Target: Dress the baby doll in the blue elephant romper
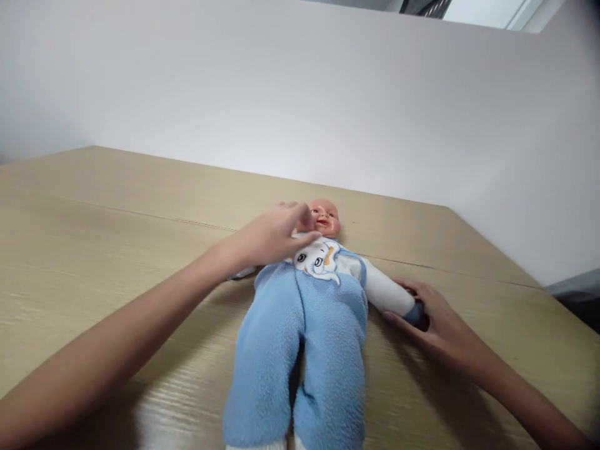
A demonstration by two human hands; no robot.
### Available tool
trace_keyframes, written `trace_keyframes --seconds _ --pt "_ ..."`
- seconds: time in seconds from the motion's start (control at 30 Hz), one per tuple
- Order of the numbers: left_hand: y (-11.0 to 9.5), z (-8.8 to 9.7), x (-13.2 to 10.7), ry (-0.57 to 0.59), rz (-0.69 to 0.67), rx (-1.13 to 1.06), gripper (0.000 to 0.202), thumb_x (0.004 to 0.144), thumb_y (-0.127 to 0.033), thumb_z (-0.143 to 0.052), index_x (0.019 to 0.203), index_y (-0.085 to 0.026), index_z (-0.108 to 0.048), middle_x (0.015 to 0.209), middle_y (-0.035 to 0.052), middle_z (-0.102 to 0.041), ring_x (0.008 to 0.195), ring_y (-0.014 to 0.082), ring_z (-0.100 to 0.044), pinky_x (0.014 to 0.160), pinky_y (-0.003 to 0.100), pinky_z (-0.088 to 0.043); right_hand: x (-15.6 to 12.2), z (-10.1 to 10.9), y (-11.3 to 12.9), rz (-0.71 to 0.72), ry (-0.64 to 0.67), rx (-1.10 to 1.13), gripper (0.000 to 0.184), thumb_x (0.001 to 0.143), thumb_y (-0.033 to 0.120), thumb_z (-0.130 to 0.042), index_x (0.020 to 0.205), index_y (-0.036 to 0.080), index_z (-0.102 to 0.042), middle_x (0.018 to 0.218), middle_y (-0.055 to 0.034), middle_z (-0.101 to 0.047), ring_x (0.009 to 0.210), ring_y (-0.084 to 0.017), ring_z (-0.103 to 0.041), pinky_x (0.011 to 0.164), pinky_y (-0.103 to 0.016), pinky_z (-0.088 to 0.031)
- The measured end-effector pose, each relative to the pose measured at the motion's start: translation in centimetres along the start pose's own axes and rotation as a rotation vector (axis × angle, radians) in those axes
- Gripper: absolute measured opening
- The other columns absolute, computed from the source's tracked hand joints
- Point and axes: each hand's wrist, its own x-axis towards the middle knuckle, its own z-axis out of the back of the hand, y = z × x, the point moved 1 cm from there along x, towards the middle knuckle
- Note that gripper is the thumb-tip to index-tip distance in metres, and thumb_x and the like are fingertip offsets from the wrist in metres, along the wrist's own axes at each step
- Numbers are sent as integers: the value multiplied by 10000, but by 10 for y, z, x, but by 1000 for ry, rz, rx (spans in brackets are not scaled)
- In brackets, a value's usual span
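Note:
A baby doll (304, 325) in light blue fleece overalls lies on its back on the wooden table, its head away from me and its legs toward me. An elephant face is on the bib, and the sleeves are white. My left hand (276, 234) is over the doll's chest and shoulder beside its chin, thumb apart from the bent fingers, hiding part of the head and one sleeve. On the right, my right hand (434, 319) curls around the blue-cuffed end of the doll's outstretched arm (389, 289). Its thumb is on the near side and its fingers on the far side.
The wooden table (117, 237) has a seam running across it behind the doll. A pale wall (281, 94) rises beyond its far edge. Something dark grey (576, 297) stands past the table's right edge.

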Motion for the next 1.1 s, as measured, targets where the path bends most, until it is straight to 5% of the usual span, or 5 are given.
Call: trace_keyframes --seconds 0.13,0.37,0.7,0.93,1.1 --pt "-35 -41 24 100 -184 48 266 1025 -405 -711 1096 -156 -651 1176 144 -707 1159 312 -610 984 410 -471 -6 0 7 -92 80 173 592 898 625 -783 1356 277 -645 1307 -124 -749 1121 -364 -733 926 -503 -629" --pt "-36 -89 38 49 -192 190 267 1084 -415 -624 1078 -149 -643 1108 156 -740 1137 352 -591 995 488 -450 19 25 37 -162 -239 502 816 686 585 -984 1353 262 -643 1211 -122 -779 1047 -327 -787 888 -430 -680" --pt "-33 -90 34 -5 -361 -73 248 1149 -404 -484 1139 -171 -569 1044 103 -726 963 258 -662 858 382 -469 72 -9 65 -157 -452 998 718 745 537 -929 1340 283 -617 1657 -106 -528 1597 -330 -441 1348 -532 -352" --pt "-42 -82 26 -108 -699 -10 269 1166 -342 -439 1201 -181 -651 1185 116 -742 990 227 -693 874 351 -501 89 -32 86 -32 -421 914 685 676 619 -959 1168 277 -627 1308 -101 -736 1368 -326 -634 1137 -434 -559" --pt "-42 -80 17 -319 -832 245 332 1158 -212 -404 1166 -198 -736 1033 87 -756 890 199 -671 821 337 -481 74 -40 90 27 -136 1089 600 1027 796 -419 1064 279 -721 1194 -67 -775 1238 -290 -693 1157 -440 -516"
